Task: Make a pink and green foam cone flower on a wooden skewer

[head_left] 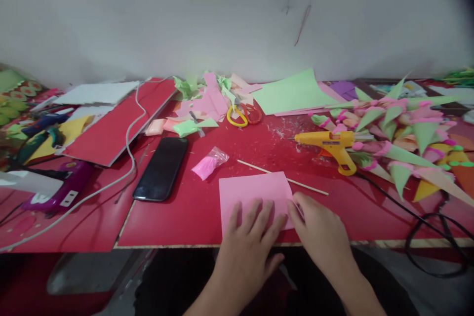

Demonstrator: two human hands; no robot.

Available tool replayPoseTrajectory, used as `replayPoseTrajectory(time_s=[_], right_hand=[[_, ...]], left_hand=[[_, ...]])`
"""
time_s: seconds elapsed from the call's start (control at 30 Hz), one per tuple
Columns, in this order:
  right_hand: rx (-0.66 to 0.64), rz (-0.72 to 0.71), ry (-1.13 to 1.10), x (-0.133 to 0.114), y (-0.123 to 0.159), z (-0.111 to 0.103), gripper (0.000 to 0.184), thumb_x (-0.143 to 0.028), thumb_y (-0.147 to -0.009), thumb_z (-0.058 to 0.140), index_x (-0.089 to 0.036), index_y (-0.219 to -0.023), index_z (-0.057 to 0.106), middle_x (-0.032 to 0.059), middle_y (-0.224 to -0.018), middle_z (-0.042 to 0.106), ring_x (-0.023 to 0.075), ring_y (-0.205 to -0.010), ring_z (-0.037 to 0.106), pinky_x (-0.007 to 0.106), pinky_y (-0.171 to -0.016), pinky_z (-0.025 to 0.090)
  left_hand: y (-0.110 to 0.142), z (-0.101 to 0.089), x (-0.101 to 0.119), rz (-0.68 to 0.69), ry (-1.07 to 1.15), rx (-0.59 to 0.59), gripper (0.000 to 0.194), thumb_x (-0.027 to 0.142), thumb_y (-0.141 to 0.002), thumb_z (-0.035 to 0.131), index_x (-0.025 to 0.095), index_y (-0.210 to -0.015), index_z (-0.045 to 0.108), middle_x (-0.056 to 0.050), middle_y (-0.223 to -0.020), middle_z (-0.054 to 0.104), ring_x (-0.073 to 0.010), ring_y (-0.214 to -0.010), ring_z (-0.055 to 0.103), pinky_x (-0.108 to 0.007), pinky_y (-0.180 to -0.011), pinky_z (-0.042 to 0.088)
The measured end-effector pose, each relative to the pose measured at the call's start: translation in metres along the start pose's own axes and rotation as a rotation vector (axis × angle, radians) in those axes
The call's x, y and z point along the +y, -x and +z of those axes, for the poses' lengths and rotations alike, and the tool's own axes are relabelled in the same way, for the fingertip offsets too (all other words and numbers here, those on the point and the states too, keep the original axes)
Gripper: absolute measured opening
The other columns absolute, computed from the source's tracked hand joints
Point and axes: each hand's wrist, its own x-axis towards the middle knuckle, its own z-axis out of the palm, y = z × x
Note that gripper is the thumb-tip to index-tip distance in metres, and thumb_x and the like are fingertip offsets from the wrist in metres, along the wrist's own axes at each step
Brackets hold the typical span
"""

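A pink sheet of paper [255, 187] lies at the front edge of the red table, its right side curling up slightly. My left hand [252, 229] rests on it with fingers spread and pressed flat. At the paper's right edge, my right hand [318, 227] has thumb and fingers closed on the border; the fingertips are partly hidden. Behind the sheet a thin wooden stick [307, 186] lies at a slant, partly covered by the paper. Just beyond the paper's left corner is a small clear bag of pink material [209, 163].
A yellow glue gun [329, 144] with a black cord lies right, beside many paper flowers [400, 128]. A black phone [161, 168] and a white cable [129, 133] are left. Scissors [237, 116], paper scraps [211, 98] and green sheets [292, 91] line the back.
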Motion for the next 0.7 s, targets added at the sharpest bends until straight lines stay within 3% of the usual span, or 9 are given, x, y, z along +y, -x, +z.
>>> replayPoseTrajectory(time_s=[0.43, 0.7], right_hand=[[0.012, -0.021, 0.078, -0.0020, 0.0011, 0.0030, 0.019, -0.024, -0.083, 0.042, -0.020, -0.065, 0.047, 0.0001, -0.054, 0.056, 0.0157, -0.049, 0.055, 0.024, -0.046, 0.023], [0.009, -0.015, 0.099, -0.0033, 0.0012, 0.0006, 0.020, -0.025, -0.083, 0.043, -0.020, -0.065, 0.048, 0.0001, -0.055, 0.056, 0.0161, -0.051, 0.055, 0.024, -0.045, 0.022]], left_hand=[[0.0015, -0.0011, 0.0032, 0.027, -0.014, 0.022, 0.059, 0.050, -0.084, 0.032, 0.026, -0.136, 0.021, -0.003, -0.142, 0.028, -0.0220, -0.130, 0.024, -0.040, -0.102, 0.025], [0.0034, 0.0007, 0.0038, 0.007, 0.017, -0.007, 0.059, 0.053, -0.082, 0.033, 0.031, -0.136, 0.020, -0.004, -0.144, 0.023, -0.0260, -0.130, 0.022, -0.050, -0.101, 0.024]])
